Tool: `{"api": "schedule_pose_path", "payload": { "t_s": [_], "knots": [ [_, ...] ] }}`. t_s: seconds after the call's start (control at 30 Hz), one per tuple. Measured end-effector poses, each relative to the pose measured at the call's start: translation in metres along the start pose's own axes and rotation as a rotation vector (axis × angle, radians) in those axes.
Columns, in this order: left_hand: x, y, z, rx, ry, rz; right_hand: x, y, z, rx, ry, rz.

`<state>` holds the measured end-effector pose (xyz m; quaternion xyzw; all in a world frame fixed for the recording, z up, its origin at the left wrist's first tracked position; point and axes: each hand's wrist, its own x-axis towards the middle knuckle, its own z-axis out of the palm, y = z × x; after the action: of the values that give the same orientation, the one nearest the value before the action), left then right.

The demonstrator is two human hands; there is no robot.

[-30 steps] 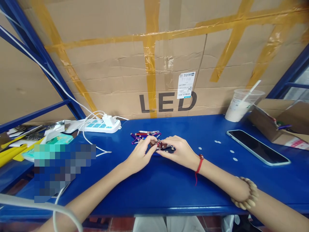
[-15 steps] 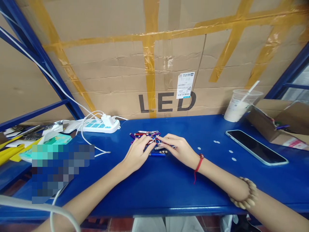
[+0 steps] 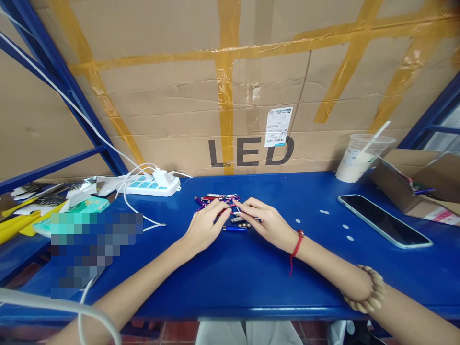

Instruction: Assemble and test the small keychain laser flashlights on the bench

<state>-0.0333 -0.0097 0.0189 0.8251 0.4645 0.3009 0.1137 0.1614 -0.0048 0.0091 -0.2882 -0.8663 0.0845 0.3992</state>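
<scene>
On the blue table, my left hand (image 3: 205, 224) is closed, thumb and fingers pinched on a small red keychain penlight, mostly hidden behind the fingers. A reddish clip (image 3: 233, 208) shows at its fingertips. My right hand (image 3: 270, 221) meets it from the other side, thumb and index finger pinched on the same small piece. Behind and under the hands lies a pile of slim metal penlights (image 3: 214, 196) with coloured clips. Just below the fingertips are a blue metal tube (image 3: 235, 229) and several small button cells (image 3: 245, 225).
A white power strip (image 3: 154, 188) with plugs and cables stands back left. Packets (image 3: 86, 206) and yellow strips crowd the left side. To the right are a phone (image 3: 384, 220), a drink cup (image 3: 359, 160), an open carton (image 3: 406, 191) and small white discs (image 3: 345, 226). A large cardboard box (image 3: 172, 105) stands behind.
The red penlight showed between the fingertips before and is now mostly covered; only a reddish clip shows. Both hands stay together at the same place. The whole view has shifted slightly.
</scene>
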Motion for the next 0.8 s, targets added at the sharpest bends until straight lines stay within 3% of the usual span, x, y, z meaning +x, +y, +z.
{"api": "schedule_pose_path", "payload": {
  "t_s": [0.6,0.8],
  "knots": [
    [-0.0017,0.0029,-0.0012,0.180,-0.091,0.127,-0.0038,0.0038,0.0085,-0.223,-0.060,-0.094],
    [-0.0008,0.0044,0.0003,0.025,-0.119,0.066,0.0000,-0.0004,0.0036,-0.095,-0.013,0.003]
  ]
}}
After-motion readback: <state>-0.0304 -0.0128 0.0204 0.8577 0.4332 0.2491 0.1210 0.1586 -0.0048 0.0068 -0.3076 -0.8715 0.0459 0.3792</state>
